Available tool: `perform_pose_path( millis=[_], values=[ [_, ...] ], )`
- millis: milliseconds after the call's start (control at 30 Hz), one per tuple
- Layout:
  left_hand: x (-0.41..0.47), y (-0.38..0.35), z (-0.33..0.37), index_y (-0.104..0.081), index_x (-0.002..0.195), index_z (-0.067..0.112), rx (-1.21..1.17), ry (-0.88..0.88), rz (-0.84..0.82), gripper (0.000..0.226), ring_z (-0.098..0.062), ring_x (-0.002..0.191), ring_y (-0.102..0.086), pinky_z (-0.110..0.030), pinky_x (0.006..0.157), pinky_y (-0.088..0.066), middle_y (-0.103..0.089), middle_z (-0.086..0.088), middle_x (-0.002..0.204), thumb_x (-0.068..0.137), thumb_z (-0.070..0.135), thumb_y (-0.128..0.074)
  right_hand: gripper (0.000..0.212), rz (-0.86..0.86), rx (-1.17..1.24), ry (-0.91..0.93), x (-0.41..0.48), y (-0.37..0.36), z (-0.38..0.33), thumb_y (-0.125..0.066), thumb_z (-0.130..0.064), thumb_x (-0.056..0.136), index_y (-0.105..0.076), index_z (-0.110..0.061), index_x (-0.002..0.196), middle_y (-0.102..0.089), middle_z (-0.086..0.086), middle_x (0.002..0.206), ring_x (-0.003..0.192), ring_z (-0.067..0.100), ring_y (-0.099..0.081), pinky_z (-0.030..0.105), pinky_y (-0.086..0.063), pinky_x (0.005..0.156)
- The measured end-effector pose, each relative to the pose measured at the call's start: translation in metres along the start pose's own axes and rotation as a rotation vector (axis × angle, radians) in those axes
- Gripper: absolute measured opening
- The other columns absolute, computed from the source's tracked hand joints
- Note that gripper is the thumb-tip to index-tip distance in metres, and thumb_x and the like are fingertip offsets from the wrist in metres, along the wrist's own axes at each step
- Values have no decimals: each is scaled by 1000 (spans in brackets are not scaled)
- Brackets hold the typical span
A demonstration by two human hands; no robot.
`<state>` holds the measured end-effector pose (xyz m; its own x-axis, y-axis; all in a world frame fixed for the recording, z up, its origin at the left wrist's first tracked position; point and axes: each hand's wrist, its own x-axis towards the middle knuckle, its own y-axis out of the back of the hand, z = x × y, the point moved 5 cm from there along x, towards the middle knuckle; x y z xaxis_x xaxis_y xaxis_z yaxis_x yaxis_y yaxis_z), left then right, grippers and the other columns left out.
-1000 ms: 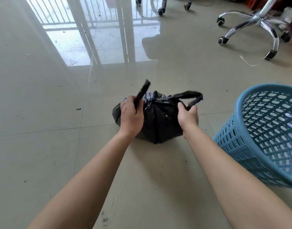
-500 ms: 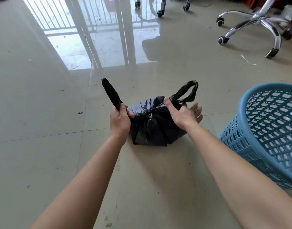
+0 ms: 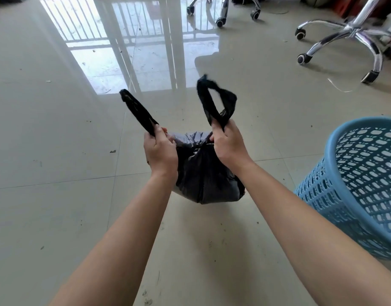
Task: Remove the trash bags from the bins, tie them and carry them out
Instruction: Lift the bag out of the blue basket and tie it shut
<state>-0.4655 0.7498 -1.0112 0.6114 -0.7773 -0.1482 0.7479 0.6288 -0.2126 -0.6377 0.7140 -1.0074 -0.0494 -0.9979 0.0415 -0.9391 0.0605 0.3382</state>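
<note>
The black bag [image 3: 203,173] is at mid-frame, bulging and gathered at the top. Its left handle [image 3: 138,111] sticks up as a flat strip, its right handle [image 3: 216,102] as an open loop. The blue perforated bin [image 3: 355,184] stands near it at lower right.

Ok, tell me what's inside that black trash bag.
Nothing inside shows: the black trash bag is opaque, and its mouth is bunched closed between the left hand and right hand, which both grip it. It bulges, so it holds something, but what is hidden.

The left hand [image 3: 161,151] and right hand [image 3: 228,146] are bare, as are both forearms [image 3: 123,228].
</note>
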Motion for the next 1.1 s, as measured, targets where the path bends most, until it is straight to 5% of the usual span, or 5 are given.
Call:
perform_pose_path(
  millis=[467,633,767,967,1100],
  values=[
    [3,12,-18,-55,124,13,335,157,-535,44,-8,58,-43,-21,59,-36,-42,6,66,84,7,-73,4,-316,-298,-46,-11,15,22,-53,-29,95,-57,-27,96,-60,-5,85,86,19,-56,35,-43,78],
    [-3,1,-3,-67,91,20,252,102,-245,9,-10,61,-56,-18,56,-43,-60,17,59,88,21,-76,19,-419,-710,244,-24,-5,9,-51,-26,95,-61,-21,111,-69,5,90,93,32,-60,35,-38,84],
    [4,11,-6,-47,77,24,33,360,-73,35,-10,47,-29,-23,48,-29,-34,11,51,90,48,-69,20,-363,-382,170,-28,9,19,-64,-31,94,-67,-25,113,-61,-20,75,71,-5,-59,6,-36,65],
    [7,7,-14,-52,89,9,-32,426,-276,26,-5,34,-37,-16,39,-34,-42,6,51,85,14,-77,19,-295,-292,125,-27,22,37,-70,-43,88,-78,-30,101,-70,-5,89,79,4,-62,21,-47,77],
    [3,2,-17,-38,125,-17,-47,410,-617,66,-35,89,-73,-38,74,-59,-68,-32,104,72,-5,-78,16,-245,-175,25,-23,28,44,-66,-43,92,-78,-32,90,-58,-10,66,60,5,-45,27,-39,59]
  ],
)
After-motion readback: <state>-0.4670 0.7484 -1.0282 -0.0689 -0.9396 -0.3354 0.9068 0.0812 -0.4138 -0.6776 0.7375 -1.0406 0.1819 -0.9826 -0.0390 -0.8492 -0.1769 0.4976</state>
